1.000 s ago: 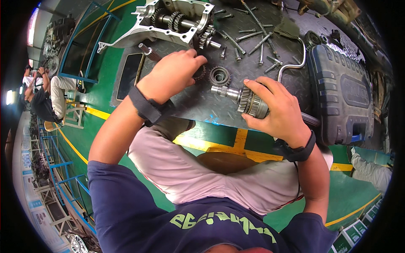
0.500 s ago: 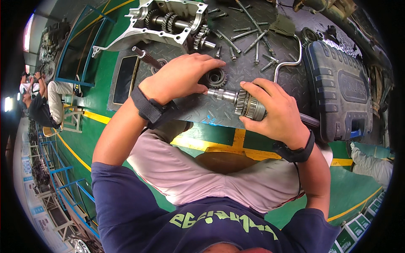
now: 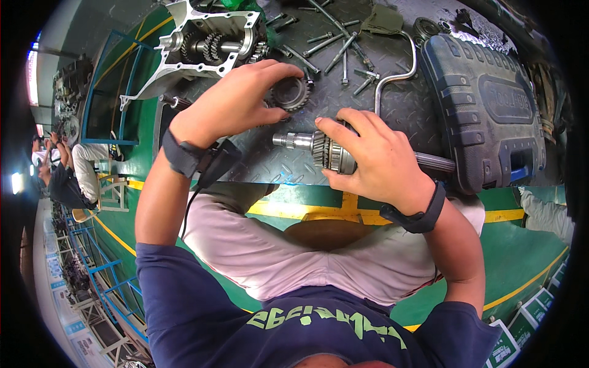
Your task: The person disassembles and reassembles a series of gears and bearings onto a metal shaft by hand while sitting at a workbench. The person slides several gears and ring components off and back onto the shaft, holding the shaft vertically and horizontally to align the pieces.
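Counter [image 3: 392, 107] of dark bumpy metal fills the top half of the view, and everything lies on it. The biggest thing is a dark plastic tool case [image 3: 485, 104], shut, at about two o'clock. Next in size is a silver gearbox housing [image 3: 205, 46] at eleven o'clock, open on top, with a row of gears showing inside it.

A gear shaft [image 3: 319, 147] lies near the middle of the view, a little above it. It is a long metal rod with toothed rings around its middle. Its bare shiny end points toward nine o'clock, and its other end runs under the tool case toward three o'clock. The right hand [image 3: 374, 156] is wrapped over the toothed part, with the grip clamped on the shaft and the thumb below it.

The left hand [image 3: 236, 101] sits at about eleven o'clock from the shaft. Its grip is closed on a small dark gear ring [image 3: 289, 93], with the fingers on top and the thumb under. The ring is apart from the shaft, just above its bare end.

A thin bent metal rod [image 3: 392, 76] curves beside the tool case. Many long bolts [image 3: 334, 46] lie loose at twelve o'clock. A folded green cloth [image 3: 383, 18] rests above them. Both wrists wear dark bands.
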Motion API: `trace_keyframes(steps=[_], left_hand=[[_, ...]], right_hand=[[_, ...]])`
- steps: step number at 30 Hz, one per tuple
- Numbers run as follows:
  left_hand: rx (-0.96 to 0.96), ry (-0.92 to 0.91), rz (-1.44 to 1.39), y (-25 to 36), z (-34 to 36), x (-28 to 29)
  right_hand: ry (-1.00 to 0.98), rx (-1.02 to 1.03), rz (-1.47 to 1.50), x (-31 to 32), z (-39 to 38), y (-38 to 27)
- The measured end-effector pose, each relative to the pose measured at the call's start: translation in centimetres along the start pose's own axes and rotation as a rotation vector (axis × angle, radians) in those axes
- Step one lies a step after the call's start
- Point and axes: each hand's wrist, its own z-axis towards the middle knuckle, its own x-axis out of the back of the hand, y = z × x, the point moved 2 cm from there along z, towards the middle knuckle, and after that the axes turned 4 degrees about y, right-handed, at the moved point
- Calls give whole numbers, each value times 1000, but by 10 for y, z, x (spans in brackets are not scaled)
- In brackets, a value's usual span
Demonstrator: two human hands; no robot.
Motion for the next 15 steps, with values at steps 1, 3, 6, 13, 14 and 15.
trace_keyframes(steps=[1, 3, 6, 13, 14, 15], left_hand=[[-15, 18, -49, 2, 6, -6], [10, -25, -114, 11, 15, -17], [-48, -130, -63, 8, 12, -44], [-46, 48, -23, 12, -9, -8], [31, 99, -20, 23, -17, 4], [73, 197, -22, 29, -28, 16]], right_hand=[[9, 1, -7, 1, -2, 0], [6, 9, -20, 2, -6, 0], [9, 41, -3, -3, -12, -1], [22, 39, -6, -3, -5, -2], [45, 42, -9, -3, -6, -1], [31, 23, -12, -1, -6, -1]])
